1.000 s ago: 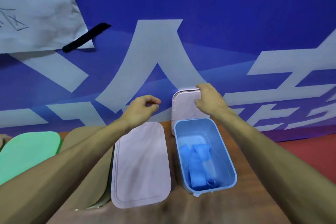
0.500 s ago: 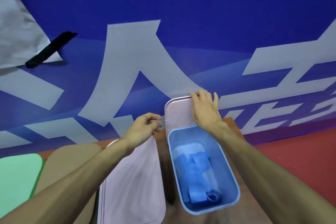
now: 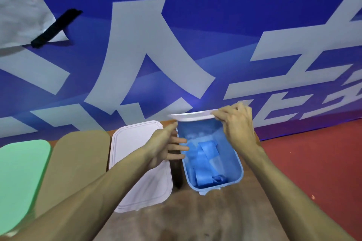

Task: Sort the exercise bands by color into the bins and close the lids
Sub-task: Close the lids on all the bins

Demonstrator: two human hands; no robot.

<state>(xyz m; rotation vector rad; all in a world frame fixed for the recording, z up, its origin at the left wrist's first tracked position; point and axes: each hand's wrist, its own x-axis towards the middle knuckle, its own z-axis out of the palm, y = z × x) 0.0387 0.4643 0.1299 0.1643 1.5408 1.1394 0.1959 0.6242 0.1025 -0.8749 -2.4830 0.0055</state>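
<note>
Lying crumpled in the bottom of the open blue bin (image 3: 240,170), the blue exercise bands (image 3: 205,159), heaped toward the near end. Over the bin's far end, tilted almost edge-on, the white lid (image 3: 191,117), pinched near its right corner by the right hand (image 3: 238,126), fingers curled round the edge. Reaching in from the left with straight, spread fingers, the left hand (image 3: 166,146), fingertips against the bin's left wall, gripping nothing. Just left of the blue bin, across a narrow dark gap, a white cover (image 3: 135,139) lying flat and shut, partly crossed by the left forearm. Further left, side by side, a tan lid (image 3: 78,162) and then a green lid (image 3: 21,172), both flat. All in a row on a brown wooden table (image 3: 205,215). Behind, a blue banner (image 3: 195,15) with large pale characters. Top left, a sheet of grey paper (image 3: 17,6) under a strip of black tape (image 3: 55,28). To the right, red floor (image 3: 317,162).
</note>
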